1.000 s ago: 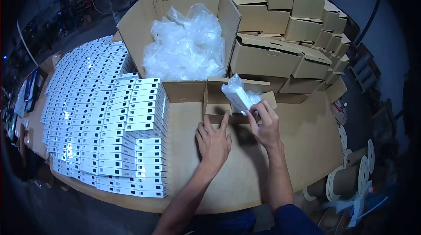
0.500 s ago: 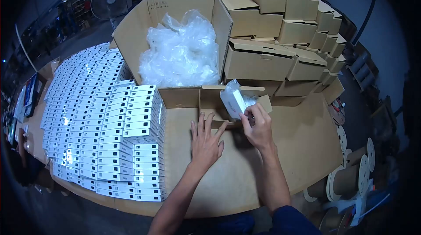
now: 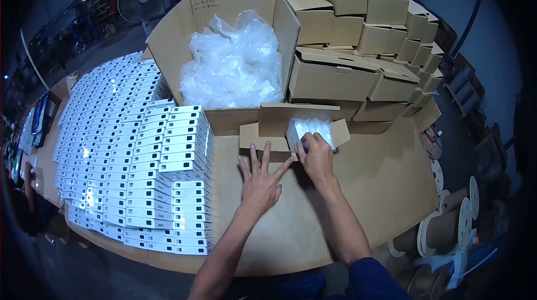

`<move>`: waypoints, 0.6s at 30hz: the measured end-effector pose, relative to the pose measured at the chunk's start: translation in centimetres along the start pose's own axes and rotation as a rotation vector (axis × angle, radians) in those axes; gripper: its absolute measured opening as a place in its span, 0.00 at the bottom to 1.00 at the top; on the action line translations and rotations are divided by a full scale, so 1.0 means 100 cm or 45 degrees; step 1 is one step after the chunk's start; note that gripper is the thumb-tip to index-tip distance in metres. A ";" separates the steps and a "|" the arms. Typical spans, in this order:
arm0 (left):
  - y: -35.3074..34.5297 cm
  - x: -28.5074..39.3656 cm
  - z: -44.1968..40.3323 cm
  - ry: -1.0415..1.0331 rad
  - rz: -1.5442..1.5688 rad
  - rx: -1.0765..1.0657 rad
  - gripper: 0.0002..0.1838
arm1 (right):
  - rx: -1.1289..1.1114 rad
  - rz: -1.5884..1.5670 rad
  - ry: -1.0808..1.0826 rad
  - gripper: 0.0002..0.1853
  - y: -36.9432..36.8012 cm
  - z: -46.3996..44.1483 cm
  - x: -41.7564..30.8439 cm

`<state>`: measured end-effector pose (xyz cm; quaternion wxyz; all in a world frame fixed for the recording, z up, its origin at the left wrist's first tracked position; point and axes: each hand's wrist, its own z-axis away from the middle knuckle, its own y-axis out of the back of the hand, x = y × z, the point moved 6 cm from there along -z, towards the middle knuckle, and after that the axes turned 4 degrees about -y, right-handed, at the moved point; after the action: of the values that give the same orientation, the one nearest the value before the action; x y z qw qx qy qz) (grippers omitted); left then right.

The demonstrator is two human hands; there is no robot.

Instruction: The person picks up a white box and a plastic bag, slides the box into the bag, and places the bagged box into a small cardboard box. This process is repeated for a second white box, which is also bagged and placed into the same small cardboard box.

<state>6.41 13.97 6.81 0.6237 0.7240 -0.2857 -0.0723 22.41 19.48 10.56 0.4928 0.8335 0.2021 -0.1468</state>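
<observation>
An open cardboard box (image 3: 267, 149) sits on the brown table, its flaps raised. Inside its right part are plastic-wrapped white packs (image 3: 311, 126). My right hand (image 3: 316, 157) reaches over the box's front edge, its fingers closed on a wrapped white pack. Against the front wall of the box rests my left hand (image 3: 262, 182), fingers spread and holding nothing. Left of it stand many stacked small white boxes (image 3: 182, 143). Behind, a large carton (image 3: 162, 59) holds a heap of clear plastic bags (image 3: 235, 65).
Closed cardboard boxes (image 3: 335, 76) are piled at the back right. A fan (image 3: 141, 1) stands beyond the table (image 3: 380, 188) at the back left. Cable spools (image 3: 444, 233) lie off the table's right side.
My right hand has lowered the wrapped white pack from a tilted position above the box down among the other packs. My left hand stays spread at the front wall.
</observation>
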 end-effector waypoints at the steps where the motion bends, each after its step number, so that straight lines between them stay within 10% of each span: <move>1: -0.001 -0.001 -0.001 -0.012 0.003 0.006 0.49 | -0.021 0.042 -0.020 0.08 -0.002 -0.001 0.001; 18: 0.023 -0.009 0.003 0.024 -0.008 0.459 0.17 | -0.105 -0.053 -0.142 0.11 0.016 0.017 -0.005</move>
<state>4.81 13.97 8.67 0.4863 0.8255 -0.2861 -0.0152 22.67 17.20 11.14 0.5340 0.7987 0.1975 -0.1946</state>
